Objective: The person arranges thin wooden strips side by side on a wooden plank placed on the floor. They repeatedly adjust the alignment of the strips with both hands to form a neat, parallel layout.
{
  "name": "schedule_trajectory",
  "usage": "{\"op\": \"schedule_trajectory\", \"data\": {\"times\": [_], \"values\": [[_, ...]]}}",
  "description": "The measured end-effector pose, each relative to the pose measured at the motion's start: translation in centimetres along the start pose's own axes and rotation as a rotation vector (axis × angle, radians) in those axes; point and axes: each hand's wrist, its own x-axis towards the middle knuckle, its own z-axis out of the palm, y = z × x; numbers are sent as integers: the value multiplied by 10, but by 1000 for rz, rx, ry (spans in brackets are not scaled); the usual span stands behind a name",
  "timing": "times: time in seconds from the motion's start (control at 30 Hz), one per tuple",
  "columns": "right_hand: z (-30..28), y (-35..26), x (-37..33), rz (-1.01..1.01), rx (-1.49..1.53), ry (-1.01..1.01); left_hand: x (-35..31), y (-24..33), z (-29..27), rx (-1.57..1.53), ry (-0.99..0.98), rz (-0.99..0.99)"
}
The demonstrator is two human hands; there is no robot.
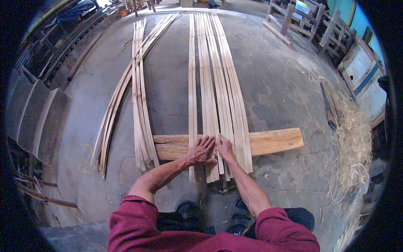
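Long pale bamboo strips (206, 71) lie side by side on the floor, running away from me. Their near ends rest across a flat wooden plank (277, 141). My left hand (201, 150) lies flat on the strips over the plank, fingers stretched out and palm down. Right beside it, my right hand (225, 148) is closed, its fingertips pinching the edge of a strip near the middle of the row. Those fingertips are partly hidden. Further left, two more bundles of bamboo strips (139, 105) cross each other towards their far ends.
A tangled heap of fine shavings (351, 143) spreads at the right, beside a dark long-bladed tool (331, 119). Wooden rails (302, 23) stand at the far right. Concrete steps (31, 113) and a loose pole (84, 57) are at the left. My feet (187, 208) are close to the near ends.
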Motion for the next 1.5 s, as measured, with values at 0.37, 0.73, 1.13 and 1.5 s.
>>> {"op": "schedule_trajectory", "data": {"times": [0.37, 0.73, 1.13, 1.5], "values": [[-11, -29, -20, 193, -295, -176, -54, 39, 8, -416, 165, -243], [0, -2, -23, 207, 193, -143, -55, 53, 31, -1253, 39, -769], [7, -5, -18, 210, 654, -92, -57, 51, -9, -1360, 60, -742], [-3, -2, 16, 66, 479, -203, -38, 31, -12, -1533, 62, -663]]}}
